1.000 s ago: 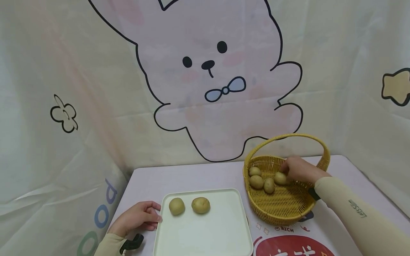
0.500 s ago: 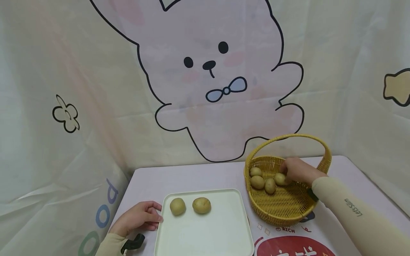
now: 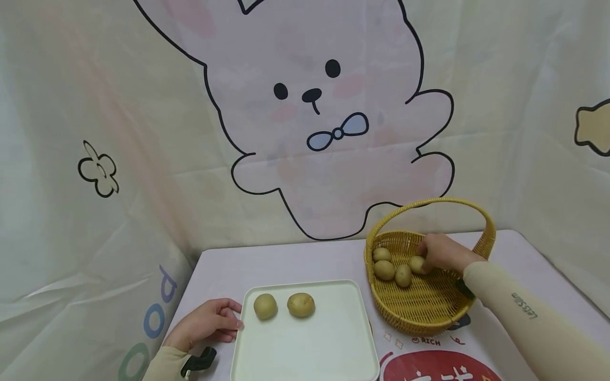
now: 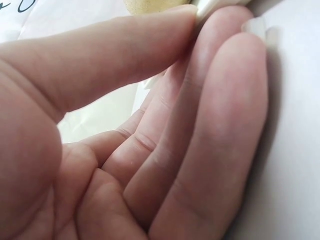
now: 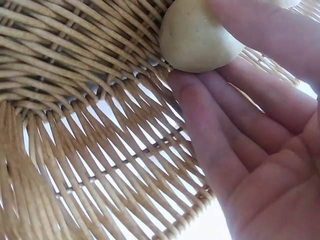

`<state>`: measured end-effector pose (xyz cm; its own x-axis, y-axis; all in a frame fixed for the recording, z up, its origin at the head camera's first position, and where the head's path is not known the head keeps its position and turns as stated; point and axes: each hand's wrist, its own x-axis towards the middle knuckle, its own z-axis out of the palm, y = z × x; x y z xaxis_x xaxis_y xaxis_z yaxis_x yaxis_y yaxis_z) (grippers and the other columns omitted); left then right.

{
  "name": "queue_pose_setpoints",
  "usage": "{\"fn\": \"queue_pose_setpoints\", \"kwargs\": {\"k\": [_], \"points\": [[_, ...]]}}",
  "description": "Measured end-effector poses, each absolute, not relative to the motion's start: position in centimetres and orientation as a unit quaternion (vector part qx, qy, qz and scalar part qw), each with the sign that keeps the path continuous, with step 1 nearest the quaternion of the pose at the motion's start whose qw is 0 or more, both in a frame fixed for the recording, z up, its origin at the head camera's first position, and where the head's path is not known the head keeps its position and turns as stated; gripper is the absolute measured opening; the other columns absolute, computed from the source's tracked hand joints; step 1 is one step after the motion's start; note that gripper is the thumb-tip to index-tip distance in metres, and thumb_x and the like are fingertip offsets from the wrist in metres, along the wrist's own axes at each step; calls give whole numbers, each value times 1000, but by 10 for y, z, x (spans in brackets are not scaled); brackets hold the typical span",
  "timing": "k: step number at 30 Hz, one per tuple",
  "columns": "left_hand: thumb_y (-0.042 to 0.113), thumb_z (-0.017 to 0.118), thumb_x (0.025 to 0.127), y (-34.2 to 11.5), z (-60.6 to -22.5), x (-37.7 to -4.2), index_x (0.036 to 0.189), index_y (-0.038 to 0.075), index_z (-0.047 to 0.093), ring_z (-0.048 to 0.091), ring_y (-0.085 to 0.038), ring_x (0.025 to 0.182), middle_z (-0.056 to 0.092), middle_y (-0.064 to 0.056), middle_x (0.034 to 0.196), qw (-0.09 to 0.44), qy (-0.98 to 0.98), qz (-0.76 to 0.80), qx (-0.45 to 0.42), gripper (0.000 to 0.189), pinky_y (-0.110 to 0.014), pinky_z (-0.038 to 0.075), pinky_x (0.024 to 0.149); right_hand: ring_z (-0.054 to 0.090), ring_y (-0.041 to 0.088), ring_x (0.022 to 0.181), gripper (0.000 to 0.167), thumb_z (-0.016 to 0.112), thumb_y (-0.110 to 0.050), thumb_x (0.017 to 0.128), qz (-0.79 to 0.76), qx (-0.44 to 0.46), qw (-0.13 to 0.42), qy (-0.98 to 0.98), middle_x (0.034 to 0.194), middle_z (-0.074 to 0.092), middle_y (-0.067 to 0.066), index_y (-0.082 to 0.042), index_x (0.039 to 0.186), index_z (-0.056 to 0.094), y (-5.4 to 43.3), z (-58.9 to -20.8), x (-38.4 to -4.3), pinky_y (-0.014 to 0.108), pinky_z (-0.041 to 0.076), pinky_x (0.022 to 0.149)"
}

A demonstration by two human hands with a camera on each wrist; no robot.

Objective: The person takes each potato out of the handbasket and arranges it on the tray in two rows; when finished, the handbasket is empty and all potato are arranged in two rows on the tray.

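Observation:
My right hand (image 3: 445, 253) reaches into a yellow wicker basket (image 3: 419, 317) and holds a potato (image 3: 416, 264) between thumb and fingers. In the right wrist view this potato (image 5: 197, 40) lies against the woven wall, its far side hidden. Several other potatoes (image 3: 384, 270) sit at the basket's left. My left hand (image 3: 205, 324) pinches the left rim of a white tray (image 3: 305, 354); in the left wrist view the thumb (image 4: 115, 55) meets the rim with the fingers curled behind it. Two potatoes (image 3: 301, 305) rest near the tray's far edge.
The basket's tall arched handle (image 3: 429, 202) rises above my right wrist. A pale cloth-covered table (image 3: 286, 264) carries everything, with a red print (image 3: 438, 366) near the front. A curtain with a cartoon bear (image 3: 314, 174) hangs behind.
My right hand stays on the same potato in the basket with barely any motion. The left hand remains at the tray rim. The whole view has shifted very slightly.

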<state>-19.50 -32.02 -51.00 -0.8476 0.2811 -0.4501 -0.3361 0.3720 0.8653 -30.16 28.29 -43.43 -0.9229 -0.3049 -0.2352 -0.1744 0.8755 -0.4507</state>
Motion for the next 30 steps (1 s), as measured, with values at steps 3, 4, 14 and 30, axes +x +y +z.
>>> {"fn": "queue_pose_setpoints", "kwargs": {"k": [3, 4, 14, 30], "points": [[16, 83, 94, -319, -509, -195, 132, -3, 60, 72, -11, 74, 69, -4, 87, 277, 778, 564, -16, 48, -28, 65, 69, 56, 19, 77, 14, 87, -7, 81, -221, -125, 150, 955, 83, 66, 1, -5, 92, 79, 284, -432, -298, 34, 48, 70], [16, 83, 94, -318, -509, -195, 132, -3, 60, 72, -11, 74, 69, -4, 87, 278, 777, 564, -17, 48, -28, 65, 69, 56, 19, 78, 14, 87, -7, 81, -223, -124, 150, 955, 83, 66, 1, -5, 92, 79, 284, -430, -296, 34, 48, 70], [16, 83, 94, -317, -507, -192, 132, -2, 60, 72, -13, 75, 69, -4, 87, 274, 783, 557, -21, 48, -28, 65, 70, 61, 17, 82, 15, 84, -13, 89, -252, -138, 126, 950, 89, 71, -1, -8, 102, 82, 285, -412, -277, 35, 52, 72], [15, 83, 93, -318, -507, -193, 132, -3, 60, 71, -13, 74, 69, -5, 87, 270, 789, 552, -19, 49, -28, 65, 70, 71, 12, 97, 45, 93, -30, 86, -270, -182, 3, 946, 109, 80, -1, -7, 123, 80, 224, -380, -182, 30, 61, 80]]}}
